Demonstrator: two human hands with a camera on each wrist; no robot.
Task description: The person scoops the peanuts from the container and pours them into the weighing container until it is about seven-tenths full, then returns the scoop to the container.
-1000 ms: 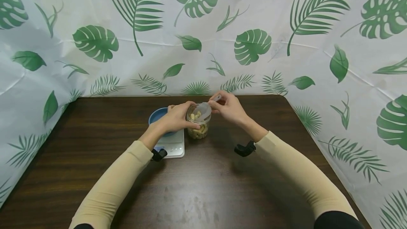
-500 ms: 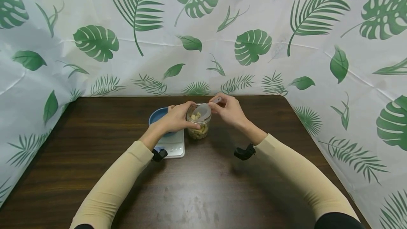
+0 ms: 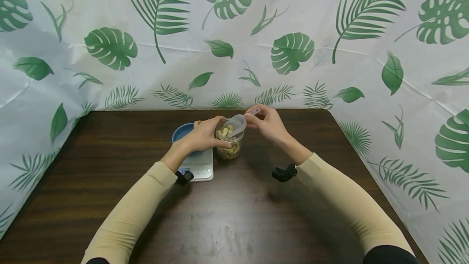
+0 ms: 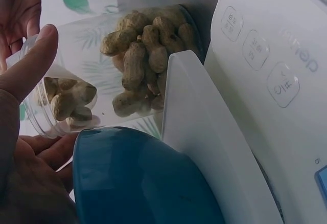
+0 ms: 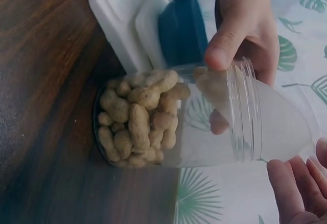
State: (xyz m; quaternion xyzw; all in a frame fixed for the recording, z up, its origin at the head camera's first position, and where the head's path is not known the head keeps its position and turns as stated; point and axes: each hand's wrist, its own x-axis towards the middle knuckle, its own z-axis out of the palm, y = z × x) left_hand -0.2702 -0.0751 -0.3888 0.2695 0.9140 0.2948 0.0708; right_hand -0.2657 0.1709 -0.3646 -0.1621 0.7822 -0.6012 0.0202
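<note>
A clear jar partly filled with peanuts stands upright on the table. My left hand grips it near the threaded mouth, thumb in front and fingers behind. My right hand pinches the handle of a translucent scoop above the jar. The scoop's bowl tilts down into the mouth, partly inside the rim. Several peanuts lie in the scoop within the jar's upper part, seen through the wall in the left wrist view.
Left of the jar, a blue bowl sits on a white kitchen scale, close beside the jar and partly behind my left hand. The dark wooden table ends at a leaf-patterned backdrop.
My right hand and the scoop have risen slightly and shifted a little right, with more of the scoop now above the rim. The left hand and jar stay put.
</note>
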